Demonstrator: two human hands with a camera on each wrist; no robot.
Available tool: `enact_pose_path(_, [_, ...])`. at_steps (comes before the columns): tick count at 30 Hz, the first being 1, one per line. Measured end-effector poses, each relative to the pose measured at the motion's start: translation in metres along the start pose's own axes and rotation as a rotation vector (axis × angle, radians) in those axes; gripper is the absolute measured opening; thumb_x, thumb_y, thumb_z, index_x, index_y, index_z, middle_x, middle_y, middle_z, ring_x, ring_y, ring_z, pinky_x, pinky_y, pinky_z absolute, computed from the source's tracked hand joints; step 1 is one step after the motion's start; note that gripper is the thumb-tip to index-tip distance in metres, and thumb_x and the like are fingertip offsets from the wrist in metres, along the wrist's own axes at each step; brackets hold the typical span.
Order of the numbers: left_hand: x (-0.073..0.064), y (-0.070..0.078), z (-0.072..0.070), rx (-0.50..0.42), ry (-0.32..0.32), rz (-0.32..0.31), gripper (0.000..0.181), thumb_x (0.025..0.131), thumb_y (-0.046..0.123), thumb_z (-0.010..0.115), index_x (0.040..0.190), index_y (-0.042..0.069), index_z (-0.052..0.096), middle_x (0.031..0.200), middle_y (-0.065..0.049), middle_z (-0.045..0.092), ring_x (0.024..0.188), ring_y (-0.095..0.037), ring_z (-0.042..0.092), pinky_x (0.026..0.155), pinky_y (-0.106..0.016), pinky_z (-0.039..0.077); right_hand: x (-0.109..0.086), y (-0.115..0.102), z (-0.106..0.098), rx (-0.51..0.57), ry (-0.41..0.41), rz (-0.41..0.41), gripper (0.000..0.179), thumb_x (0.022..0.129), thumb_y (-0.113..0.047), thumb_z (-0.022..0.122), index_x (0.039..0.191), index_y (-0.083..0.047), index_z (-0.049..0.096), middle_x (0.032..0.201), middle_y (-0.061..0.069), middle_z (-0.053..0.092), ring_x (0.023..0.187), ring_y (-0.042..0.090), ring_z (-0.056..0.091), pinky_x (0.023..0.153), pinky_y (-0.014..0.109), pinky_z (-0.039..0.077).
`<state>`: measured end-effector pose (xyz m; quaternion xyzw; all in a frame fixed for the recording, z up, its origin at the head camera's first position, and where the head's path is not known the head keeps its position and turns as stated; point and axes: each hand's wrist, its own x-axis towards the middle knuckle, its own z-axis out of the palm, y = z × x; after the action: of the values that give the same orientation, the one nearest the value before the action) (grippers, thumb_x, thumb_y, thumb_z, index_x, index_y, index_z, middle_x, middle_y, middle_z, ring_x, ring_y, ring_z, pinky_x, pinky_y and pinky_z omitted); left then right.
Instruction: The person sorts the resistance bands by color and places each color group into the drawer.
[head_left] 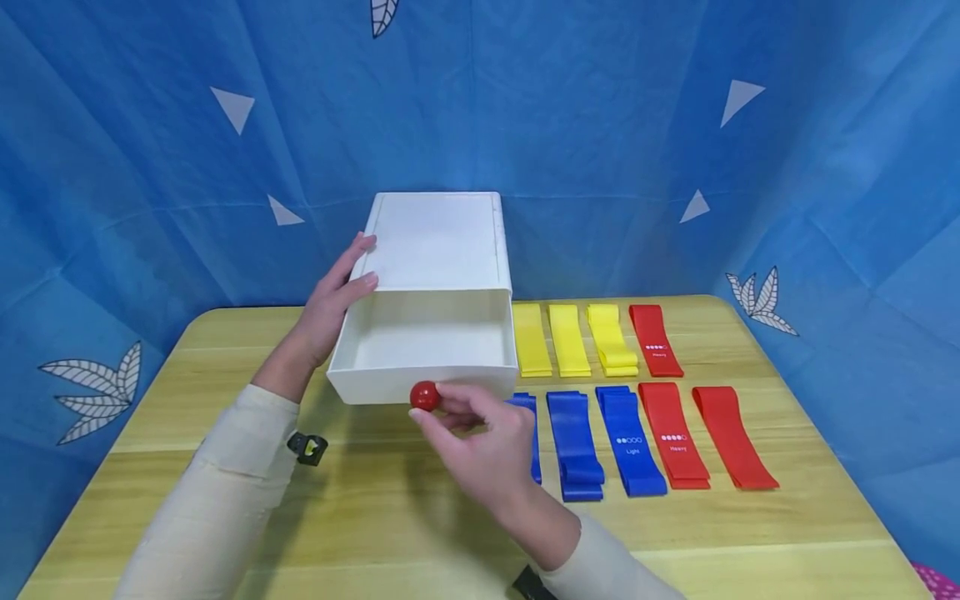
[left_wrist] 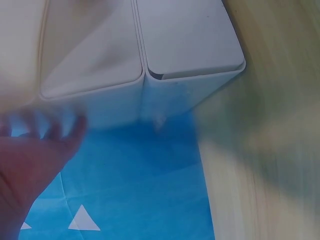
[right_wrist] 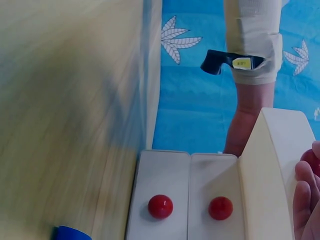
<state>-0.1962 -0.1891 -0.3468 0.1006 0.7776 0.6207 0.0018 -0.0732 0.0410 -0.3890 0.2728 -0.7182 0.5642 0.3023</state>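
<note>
Your left hand (head_left: pixel 327 307): fingers spread, gripping nothing, resting against the side of the white box (head_left: pixel 438 237), likely to steady it | your right hand (head_left: pixel 489 433): thumb and fingers pinching the red knob (head_left: pixel 424 396), parted only by its width, likely for control | knob: on the front of the pulled-out drawer (head_left: pixel 381 387)

Left hand (left_wrist: pixel 32 162) against white box (left_wrist: pixel 95 55), blue cloth (left_wrist: pixel 140 175) with white triangles (left_wrist: pixel 83 220), wooden tabletop (left_wrist: pixel 280 110)

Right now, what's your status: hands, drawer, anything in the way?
Left hand on left side of cabinet. Right hand pinching red knob. Drawer open. Blue bands close on the right, no block seen.
</note>
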Motion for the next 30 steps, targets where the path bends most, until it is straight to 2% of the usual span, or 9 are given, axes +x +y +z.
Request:
enact_pose_path(5, [0.000,0.000,-0.001,-0.010,-0.002,0.012,0.064,0.101,0.042,0.048,0.159,0.034,0.025,0.163,0.021,0.005,0.150,-0.021,0.006,0.108,-0.061,0.030,-0.004,-0.002,-0.001,0.006,-0.003,-0.017,0.027,0.074,-0.004,0.087,0.097,-0.002,0.074,0.087,0.008,0.075,0.068,0.015,0.072,0.056,0.023,0.055])
enact_pose_path(9, [0.001,-0.001,-0.002,-0.005,-0.001,0.025,0.064,0.101,0.041,0.048,0.160,0.032,0.025,0.163,0.019,0.005,0.150,-0.020,0.003,0.110,-0.061,0.026,-0.007,-0.001,-0.001,0.000,-0.012,-0.019,0.027,0.074,-0.003,0.087,0.098,-0.001,0.073,0.088,0.009,0.075,0.068,0.016,0.072,0.057,0.023,0.055])
enact_pose_path(20, [0.001,-0.003,-0.001,-0.027,-0.013,0.012,0.064,0.102,0.040,0.047,0.160,0.032,0.023,0.164,0.018,0.005,0.150,-0.021,0.004,0.108,-0.060,0.031,-0.018,-0.004,-0.003,0.003,-0.027,-0.050,0.029,0.073,-0.002,0.087,0.098,0.000,0.073,0.087,0.010,0.074,0.068,0.015,0.072,0.056,0.022,0.055])
enact_pose_path(30, [0.002,-0.001,-0.001,-0.031,-0.005,0.007,0.063,0.101,0.041,0.048,0.159,0.033,0.025,0.164,0.018,0.006,0.150,-0.023,0.009,0.106,-0.060,0.033,-0.019,-0.010,-0.013,0.024,-0.076,0.014,0.024,0.080,-0.008,0.084,0.102,-0.005,0.075,0.092,0.005,0.075,0.075,0.012,0.072,0.059,0.023,0.056])
